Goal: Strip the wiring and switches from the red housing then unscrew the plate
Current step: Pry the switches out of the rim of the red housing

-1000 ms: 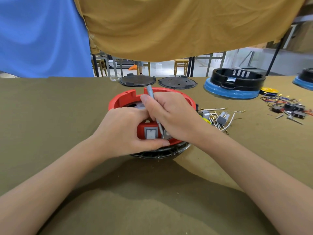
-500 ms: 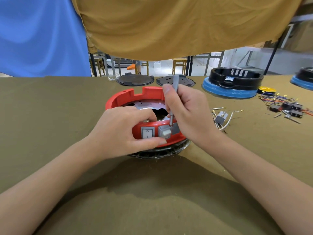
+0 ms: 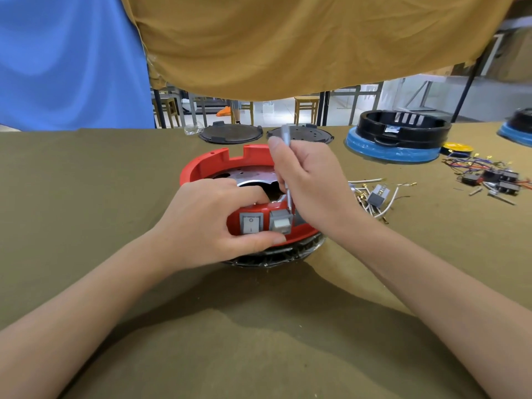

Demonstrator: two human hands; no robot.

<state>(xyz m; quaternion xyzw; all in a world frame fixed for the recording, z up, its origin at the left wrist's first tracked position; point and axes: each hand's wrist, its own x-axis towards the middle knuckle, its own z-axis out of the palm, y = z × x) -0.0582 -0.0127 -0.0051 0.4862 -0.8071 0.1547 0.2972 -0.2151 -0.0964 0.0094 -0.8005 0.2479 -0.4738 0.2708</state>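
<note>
While a person is working at an olive-cloth table point(image 3: 86, 197), the red housing point(image 3: 213, 164) is sitting near its middle, directly ahead of the camera, resting on a dark ribbed base point(image 3: 273, 254). Seen from the head camera, the housing is showing a round red wall with a notch cut in its far rim, a shiny metal plate point(image 3: 247, 175) inside, and two grey rocker switches on its near face: the left switch point(image 3: 251, 223) is sitting flush, while the right switch point(image 3: 280, 220) is tilting out of its slot. The left hand point(image 3: 210, 223) is gripping the housing's near wall, fingers curling over the rim and thumb pressing below the switches. The right hand point(image 3: 311, 185) is pinching a slim grey screwdriver point(image 3: 286, 165) held nearly upright, its tip meeting the top of the right switch.

Loose wires and a removed switch point(image 3: 377, 195) are lying just right of the housing; further right, a tangle of coloured wiring and black switches point(image 3: 489, 175) is spreading toward the table's edge. Two black round lids point(image 3: 231, 133) and a black-and-blue housing point(image 3: 398, 136) are lining the far edge. Bare cloth is stretching wide to the left and toward the near edge.
</note>
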